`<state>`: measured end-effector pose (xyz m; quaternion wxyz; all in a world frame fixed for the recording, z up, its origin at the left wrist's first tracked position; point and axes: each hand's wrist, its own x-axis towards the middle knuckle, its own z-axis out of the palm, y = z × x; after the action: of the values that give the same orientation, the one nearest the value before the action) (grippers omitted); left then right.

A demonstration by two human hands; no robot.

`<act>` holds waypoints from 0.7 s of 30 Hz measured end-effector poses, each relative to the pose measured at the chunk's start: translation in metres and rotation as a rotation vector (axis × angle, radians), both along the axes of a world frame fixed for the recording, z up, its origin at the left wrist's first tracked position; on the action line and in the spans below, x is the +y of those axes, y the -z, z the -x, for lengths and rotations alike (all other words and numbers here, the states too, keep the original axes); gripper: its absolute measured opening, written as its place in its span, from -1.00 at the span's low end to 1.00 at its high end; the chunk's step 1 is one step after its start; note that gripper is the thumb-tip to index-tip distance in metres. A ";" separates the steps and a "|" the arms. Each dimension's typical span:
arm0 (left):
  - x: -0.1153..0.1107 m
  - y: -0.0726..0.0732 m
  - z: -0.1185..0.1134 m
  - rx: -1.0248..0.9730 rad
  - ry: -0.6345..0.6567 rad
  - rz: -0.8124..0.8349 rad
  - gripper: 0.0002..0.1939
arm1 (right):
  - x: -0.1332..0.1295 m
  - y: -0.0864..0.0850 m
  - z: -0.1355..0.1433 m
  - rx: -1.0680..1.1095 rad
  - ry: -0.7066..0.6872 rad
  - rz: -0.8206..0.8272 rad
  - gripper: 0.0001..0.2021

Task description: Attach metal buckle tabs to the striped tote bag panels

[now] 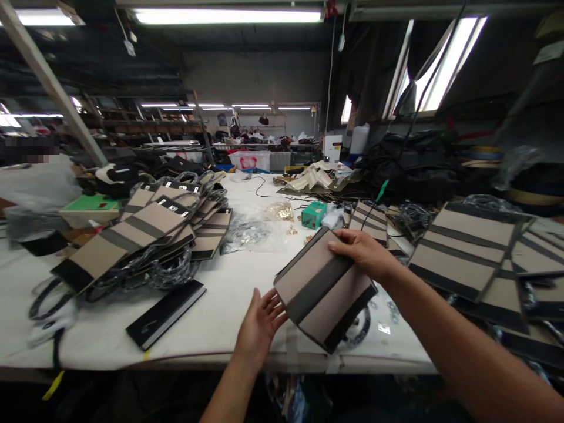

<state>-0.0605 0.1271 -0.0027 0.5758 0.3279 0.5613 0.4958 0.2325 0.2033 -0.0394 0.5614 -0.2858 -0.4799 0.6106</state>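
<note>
Now right hand (363, 252) fingers grasp the tan bag panel (324, 291); left hand (258, 326) fingers released, touching its edge.

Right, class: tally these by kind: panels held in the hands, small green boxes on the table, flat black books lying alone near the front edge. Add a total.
Beige panel with dark stripes, held by the right hand and left hand: 1
Small green box: 1
Flat black book: 1
Total: 3

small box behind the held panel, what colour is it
Teal green box, seen in the head view.
</note>
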 end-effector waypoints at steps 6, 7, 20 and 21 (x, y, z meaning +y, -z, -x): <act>-0.041 -0.041 0.031 -0.186 -0.019 -0.016 -0.55 | -0.121 0.009 0.038 -0.038 -0.120 0.038 -0.61; -0.048 -0.042 0.034 -0.173 -0.053 -0.027 -0.61 | -0.135 0.019 0.046 -0.046 -0.115 0.053 -0.62; -0.100 -0.072 0.016 0.152 -0.081 -0.250 -0.49 | -0.185 0.084 0.097 -0.138 0.069 0.097 -0.51; -0.102 -0.074 0.014 0.165 -0.074 -0.270 -0.50 | -0.183 0.082 0.093 -0.171 0.109 0.088 -0.50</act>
<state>-0.0741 0.0250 0.0708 0.4599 0.4209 0.5468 0.5589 0.1399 0.0206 -0.1217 0.5378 -0.3868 -0.4824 0.5731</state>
